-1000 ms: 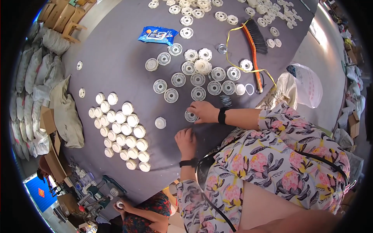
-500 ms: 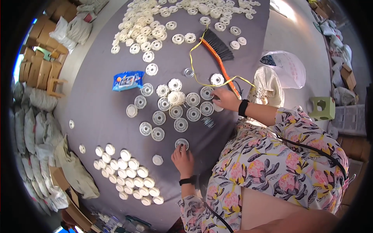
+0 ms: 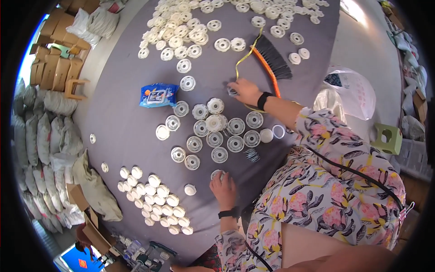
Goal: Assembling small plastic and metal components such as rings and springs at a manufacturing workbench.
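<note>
My left hand (image 3: 223,189) rests near the table's front edge, its fingertips closed on a white wheel-shaped plastic disc (image 3: 217,174) that they partly cover. Farther off, my right hand (image 3: 246,93) has its fingers closed round a small silvery ring-shaped piece (image 3: 232,92), mostly hidden by them. Between the hands lie several wheel-shaped discs (image 3: 219,154), with a whiter one (image 3: 214,123) on top of others. A dark metal spring coil (image 3: 252,155), a plain white disc (image 3: 266,135) and a white ring (image 3: 278,131) lie toward my right forearm.
A brush (image 3: 272,59) with an orange back and yellow strap lies beyond my right hand. Many loose discs (image 3: 176,34) are heaped at the far side. Thick white round pieces (image 3: 158,199) stand grouped at left. A blue wipes packet (image 3: 158,95) lies behind the discs.
My right hand has moved away from the near right discs, farther out, and onto the silvery ring-shaped piece. My left hand stays at its disc. The whole view has shifted slightly.
</note>
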`<state>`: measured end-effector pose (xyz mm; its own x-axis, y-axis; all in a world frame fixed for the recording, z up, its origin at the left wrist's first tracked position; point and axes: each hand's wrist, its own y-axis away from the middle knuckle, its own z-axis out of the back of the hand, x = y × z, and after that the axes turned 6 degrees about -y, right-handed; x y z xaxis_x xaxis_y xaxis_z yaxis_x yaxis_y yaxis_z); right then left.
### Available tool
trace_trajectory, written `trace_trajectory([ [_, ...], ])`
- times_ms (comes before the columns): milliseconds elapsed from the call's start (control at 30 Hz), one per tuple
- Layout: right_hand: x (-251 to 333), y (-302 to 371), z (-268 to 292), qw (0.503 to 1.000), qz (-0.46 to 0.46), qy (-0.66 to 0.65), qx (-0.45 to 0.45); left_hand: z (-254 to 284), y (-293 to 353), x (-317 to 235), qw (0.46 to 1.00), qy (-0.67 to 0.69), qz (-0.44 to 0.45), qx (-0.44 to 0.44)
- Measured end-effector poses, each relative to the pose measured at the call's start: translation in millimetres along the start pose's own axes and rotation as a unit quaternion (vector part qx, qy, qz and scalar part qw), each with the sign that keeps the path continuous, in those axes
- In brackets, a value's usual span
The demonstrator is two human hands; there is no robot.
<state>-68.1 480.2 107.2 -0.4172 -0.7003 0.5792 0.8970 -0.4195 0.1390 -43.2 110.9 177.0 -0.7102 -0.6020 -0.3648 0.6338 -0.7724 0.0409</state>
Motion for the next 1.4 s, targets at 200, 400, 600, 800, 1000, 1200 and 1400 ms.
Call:
trace_trajectory([
  [200, 70.6, 53.7, 10.0, 0.977, 0.024, -0.209, -0.009, -3.3, 11.2, -5.0, 0.991, 0.108, 0.066, -0.033],
  [400, 164.9, 197.3, -84.9, 0.849, -0.137, -0.418, 0.293, 3.8, 49.5, 24.9, 0.942, 0.334, -0.012, -0.021],
  [600, 193.1, 235.0, -88.9, 0.793, -0.22, -0.451, 0.345, 22.4, 108.1, 17.3, 0.901, 0.422, 0.091, -0.041],
  [800, 238.9, 251.6, -97.9, 0.784, -0.188, -0.496, 0.322, 47.0, 141.3, 13.2, 0.919, 0.357, 0.098, -0.133],
  [1000, 265.6, 262.7, -105.2, 0.785, -0.188, -0.483, 0.339, 84.0, 175.2, 8.1, 0.923, 0.321, 0.122, -0.176],
  [1200, 281.6, 272.5, -117.7, 0.792, -0.166, -0.452, 0.375, 85.3, 203.4, 18.5, 0.927, 0.296, 0.149, -0.178],
  [1400, 298.8, 280.6, -102.3, 0.777, -0.218, -0.417, 0.419, 85.8, 214.9, 20.0, 0.96, 0.188, 0.131, -0.16],
])
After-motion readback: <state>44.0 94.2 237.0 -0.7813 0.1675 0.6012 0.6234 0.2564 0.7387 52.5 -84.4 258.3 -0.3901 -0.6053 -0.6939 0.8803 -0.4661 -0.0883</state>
